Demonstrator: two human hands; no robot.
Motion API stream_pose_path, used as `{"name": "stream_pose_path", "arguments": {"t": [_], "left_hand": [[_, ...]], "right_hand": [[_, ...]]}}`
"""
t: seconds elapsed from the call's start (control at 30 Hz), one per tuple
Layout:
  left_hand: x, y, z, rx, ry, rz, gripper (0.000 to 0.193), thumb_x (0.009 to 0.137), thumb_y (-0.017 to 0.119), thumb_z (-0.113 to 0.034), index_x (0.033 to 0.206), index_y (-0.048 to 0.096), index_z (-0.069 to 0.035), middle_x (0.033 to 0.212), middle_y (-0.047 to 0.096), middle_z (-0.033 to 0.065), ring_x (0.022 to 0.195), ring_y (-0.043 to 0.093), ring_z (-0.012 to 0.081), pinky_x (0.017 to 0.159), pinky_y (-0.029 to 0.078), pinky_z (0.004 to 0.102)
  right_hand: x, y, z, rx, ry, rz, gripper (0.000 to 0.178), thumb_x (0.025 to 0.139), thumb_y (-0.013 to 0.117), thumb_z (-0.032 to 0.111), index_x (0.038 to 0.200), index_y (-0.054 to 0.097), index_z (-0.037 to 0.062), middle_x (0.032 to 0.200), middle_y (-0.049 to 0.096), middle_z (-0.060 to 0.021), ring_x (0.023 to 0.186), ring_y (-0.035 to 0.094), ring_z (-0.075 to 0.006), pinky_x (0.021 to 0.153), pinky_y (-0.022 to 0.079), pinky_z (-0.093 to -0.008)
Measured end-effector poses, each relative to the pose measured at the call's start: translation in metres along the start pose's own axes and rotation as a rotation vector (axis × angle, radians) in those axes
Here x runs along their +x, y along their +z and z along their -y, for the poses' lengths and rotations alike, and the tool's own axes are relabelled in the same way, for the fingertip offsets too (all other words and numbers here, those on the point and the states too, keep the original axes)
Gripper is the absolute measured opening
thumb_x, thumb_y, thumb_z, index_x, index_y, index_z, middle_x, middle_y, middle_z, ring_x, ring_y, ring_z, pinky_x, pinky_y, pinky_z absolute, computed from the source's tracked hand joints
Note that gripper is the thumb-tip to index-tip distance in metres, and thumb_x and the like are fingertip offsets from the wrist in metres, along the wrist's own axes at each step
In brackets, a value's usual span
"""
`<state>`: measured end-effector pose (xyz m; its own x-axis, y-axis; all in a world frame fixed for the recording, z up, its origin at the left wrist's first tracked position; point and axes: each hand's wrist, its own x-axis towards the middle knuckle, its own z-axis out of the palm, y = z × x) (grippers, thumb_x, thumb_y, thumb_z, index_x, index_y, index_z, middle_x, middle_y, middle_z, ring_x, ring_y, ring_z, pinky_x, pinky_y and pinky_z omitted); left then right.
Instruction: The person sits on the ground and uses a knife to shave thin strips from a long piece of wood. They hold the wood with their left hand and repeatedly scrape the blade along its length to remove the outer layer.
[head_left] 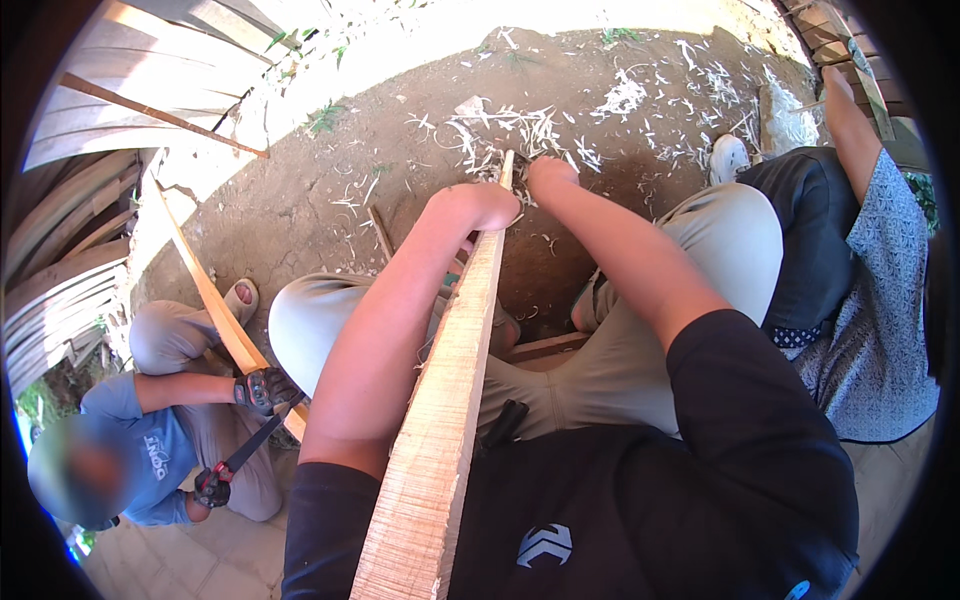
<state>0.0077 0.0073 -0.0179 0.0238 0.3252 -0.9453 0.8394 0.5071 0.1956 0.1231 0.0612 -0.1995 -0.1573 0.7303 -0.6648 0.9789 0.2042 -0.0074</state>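
Note:
A long, pale strip of wood (430, 450) runs from beside my chest out between my knees, narrowing toward its far end. My left hand (482, 207) is wrapped over it near that far end, with its fingers bent around the edge. Just right of the tip, my right hand (552, 178) is closed in a fist. Whatever it grips is mostly hidden; only a small dark bit shows between the fist and the wood. Thin, curled wood shavings (535, 130) lie on the dirt around and beyond both hands.
A short black handle-like thing (505, 422) rests at my lap. At left, a gloved person (150, 450) holds a saw-like blade (255, 440) against another long wooden strip (205, 285). Close on my right sits someone in dark trousers (810, 215). Stacked boards (70, 220) stand far left.

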Motion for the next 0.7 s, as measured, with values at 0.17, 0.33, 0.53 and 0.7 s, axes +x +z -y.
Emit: {"name": "stream_pose_path", "arguments": {"t": [0.17, 0.33, 0.53, 0.7], "left_hand": [[0.000, 0.000, 0.014, 0.019, -0.007, 0.025, 0.046, 0.087, 0.038, -0.025, 0.121, 0.051, 0.004, 0.109, 0.063, 0.0173, 0.085, 0.068, 0.0266, 0.067, 0.058, 0.0367], [-0.024, -0.006, -0.003, 0.089, -0.042, 0.023, 0.045, 0.086, 0.037, -0.023, 0.117, 0.054, 0.004, 0.103, 0.065, 0.0182, 0.079, 0.069, 0.0272, 0.067, 0.058, 0.0351], [-0.013, -0.002, 0.006, 0.087, -0.037, 0.007, 0.044, 0.086, 0.036, -0.022, 0.115, 0.057, 0.004, 0.103, 0.066, 0.0191, 0.081, 0.069, 0.0269, 0.068, 0.058, 0.0352], [-0.019, -0.003, 0.005, 0.077, -0.012, -0.022, 0.045, 0.085, 0.036, -0.022, 0.117, 0.056, 0.003, 0.105, 0.066, 0.0197, 0.083, 0.070, 0.0275, 0.069, 0.058, 0.0358]], "right_hand": [[-0.009, -0.032, 0.002, -0.127, -0.124, 0.128, 0.027, 0.083, 0.061, 0.012, 0.109, 0.070, 0.0108, 0.114, 0.067, -0.0064, 0.101, 0.066, -0.0253, 0.076, 0.055, -0.0398], [-0.046, -0.068, -0.009, -0.322, -0.245, 0.213, 0.027, 0.083, 0.061, 0.014, 0.108, 0.070, 0.0124, 0.115, 0.066, -0.0074, 0.104, 0.065, -0.0254, 0.081, 0.053, -0.0394], [-0.076, -0.067, 0.000, -0.303, -0.293, 0.194, 0.030, 0.081, 0.063, 0.012, 0.110, 0.068, 0.0081, 0.116, 0.066, -0.0095, 0.106, 0.064, -0.0250, 0.083, 0.052, -0.0387], [-0.058, -0.057, -0.002, -0.306, -0.225, 0.213, 0.031, 0.081, 0.064, 0.013, 0.111, 0.069, 0.0121, 0.116, 0.066, -0.0079, 0.105, 0.064, -0.0253, 0.083, 0.052, -0.0392]]}}
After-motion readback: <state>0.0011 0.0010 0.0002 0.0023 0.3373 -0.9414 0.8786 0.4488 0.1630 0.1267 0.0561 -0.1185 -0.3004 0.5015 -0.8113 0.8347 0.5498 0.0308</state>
